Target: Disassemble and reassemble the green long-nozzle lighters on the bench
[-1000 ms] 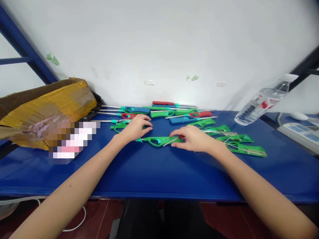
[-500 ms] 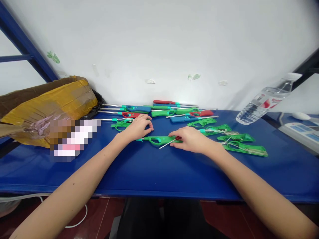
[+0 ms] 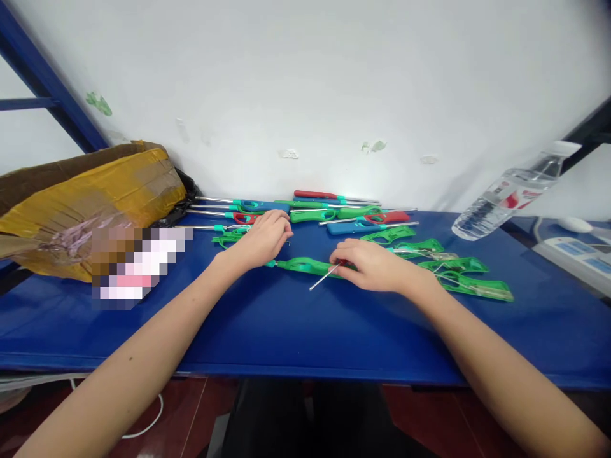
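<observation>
My right hand is closed around a small screwdriver, its red handle mostly hidden in the fingers and its thin shaft pointing down left. Beneath these fingers lies a green gas lighter, tilted toward its edge on the table. My left hand hovers over the lighter's nozzle end with fingers curled together; what they pinch, if anything, I cannot make out. A tiny pale bit shows just right of its fingertips. Behind the left hand is an opened green lighter with bare parts.
Blue, red and green lighters lie along the wall. Opened green lighter halves with wires lie at right, near a water bottle. A taped carton stands at left; a white device sits far right.
The green lighter has rolled so its trigger opening looks narrower. My right hand has risen a little with the screwdriver, and my left hand has shifted slightly left, its fingers drawn closer together.
</observation>
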The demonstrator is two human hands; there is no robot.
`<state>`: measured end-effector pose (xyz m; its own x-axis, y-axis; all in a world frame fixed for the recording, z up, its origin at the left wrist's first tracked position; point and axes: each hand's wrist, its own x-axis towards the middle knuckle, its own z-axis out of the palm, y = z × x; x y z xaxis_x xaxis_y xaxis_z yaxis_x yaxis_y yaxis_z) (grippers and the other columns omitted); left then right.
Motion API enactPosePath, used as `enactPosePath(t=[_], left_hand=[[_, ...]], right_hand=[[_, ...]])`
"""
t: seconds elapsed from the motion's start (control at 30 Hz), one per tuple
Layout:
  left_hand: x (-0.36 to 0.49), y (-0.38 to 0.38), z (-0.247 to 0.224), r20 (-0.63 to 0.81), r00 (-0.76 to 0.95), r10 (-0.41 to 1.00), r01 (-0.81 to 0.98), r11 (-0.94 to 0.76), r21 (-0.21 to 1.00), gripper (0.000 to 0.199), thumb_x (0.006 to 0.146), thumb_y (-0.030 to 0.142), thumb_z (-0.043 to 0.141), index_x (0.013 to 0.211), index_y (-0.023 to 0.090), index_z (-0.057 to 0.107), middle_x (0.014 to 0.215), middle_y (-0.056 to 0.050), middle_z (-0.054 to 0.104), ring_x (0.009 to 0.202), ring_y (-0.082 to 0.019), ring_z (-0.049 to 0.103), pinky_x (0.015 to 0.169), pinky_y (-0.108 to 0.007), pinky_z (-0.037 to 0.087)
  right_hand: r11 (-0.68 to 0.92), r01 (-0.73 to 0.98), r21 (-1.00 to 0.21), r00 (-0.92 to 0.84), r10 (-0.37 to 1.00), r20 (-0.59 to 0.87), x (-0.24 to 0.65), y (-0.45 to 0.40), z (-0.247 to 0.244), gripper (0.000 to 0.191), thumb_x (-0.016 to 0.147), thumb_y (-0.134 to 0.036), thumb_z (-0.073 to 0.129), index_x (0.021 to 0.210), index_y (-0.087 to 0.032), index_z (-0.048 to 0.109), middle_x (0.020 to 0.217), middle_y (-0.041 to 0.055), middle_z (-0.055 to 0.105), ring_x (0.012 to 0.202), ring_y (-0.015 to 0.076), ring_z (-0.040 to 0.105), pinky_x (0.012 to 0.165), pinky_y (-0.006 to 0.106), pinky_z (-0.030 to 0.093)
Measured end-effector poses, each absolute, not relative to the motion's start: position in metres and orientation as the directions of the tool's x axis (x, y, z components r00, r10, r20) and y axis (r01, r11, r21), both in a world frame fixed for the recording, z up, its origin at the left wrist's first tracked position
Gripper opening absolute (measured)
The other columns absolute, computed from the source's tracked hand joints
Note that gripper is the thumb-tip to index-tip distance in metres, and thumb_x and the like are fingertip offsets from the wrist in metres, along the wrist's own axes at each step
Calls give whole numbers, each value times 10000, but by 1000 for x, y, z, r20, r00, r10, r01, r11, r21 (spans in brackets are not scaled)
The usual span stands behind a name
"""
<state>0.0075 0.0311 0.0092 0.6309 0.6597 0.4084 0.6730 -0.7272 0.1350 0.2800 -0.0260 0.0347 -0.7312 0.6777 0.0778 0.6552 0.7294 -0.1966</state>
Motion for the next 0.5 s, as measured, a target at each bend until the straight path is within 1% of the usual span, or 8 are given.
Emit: enactPosePath(t=[0.07,0.13,0.2,0.27,0.33,0.4,0.47,0.5], left_hand=[[6,30,16,452,588,671,673,-715,188,219,994,252,342,911,175,529,1176,-146,547,1198,-270,485,1020,-474,422],[6,25,21,462,570,679,665,-712,227,213,999,261,334,901,182,506,1151,-141,555,1192,-265,489,1017,-469,424],[8,19,22,456,578,677,654,-718,239,208,1002,267,331,908,183,496,1154,-142,553,1178,-261,496,1015,-466,425],[9,13,21,437,600,670,645,-728,231,207,1002,269,329,917,182,496,1178,-146,545,1177,-262,498,1022,-470,419],[9,9,19,407,621,671,643,-732,226,207,1000,275,334,918,181,499,1185,-149,543,1187,-269,497,1022,-473,419],[8,7,17,384,628,677,645,-729,231,211,999,278,334,918,178,501,1180,-155,545,1196,-277,496,1018,-474,424],[7,6,16,381,620,686,648,-721,244,215,997,274,326,918,176,501,1174,-157,547,1198,-279,495,1017,-474,425],[6,6,16,383,614,690,649,-718,251,216,996,272,322,918,177,500,1172,-155,547,1196,-277,496,1016,-474,426]], right_hand=[[733,648,-206,-736,672,78,284,-19,29,201,968,-295,497,900,-190,654,868,55,646,847,200,560,735,305,402],[735,643,-213,-739,669,77,287,-12,23,212,975,-293,483,899,-191,653,862,56,633,847,200,556,735,306,405],[720,656,-227,-718,688,105,288,-9,20,226,983,-290,467,920,-186,658,874,63,627,848,200,557,745,311,409],[690,680,-249,-675,721,155,289,-9,20,246,985,-323,471,958,-182,670,881,69,626,843,200,562,746,313,413],[670,688,-279,-645,741,189,289,-14,25,277,948,-419,546,1004,-185,683,879,67,629,827,200,567,728,309,416],[677,671,-301,-663,731,165,287,-20,29,373,851,-522,663,1025,-194,692,868,55,631,806,199,569,707,304,417],[692,658,-296,-694,710,116,284,-25,30,435,787,-557,722,1028,-196,701,843,46,628,794,202,570,693,304,416],[698,657,-286,-703,704,104,281,-27,28,429,798,-546,717,1042,-194,703,834,47,628,800,207,573,694,306,417]])
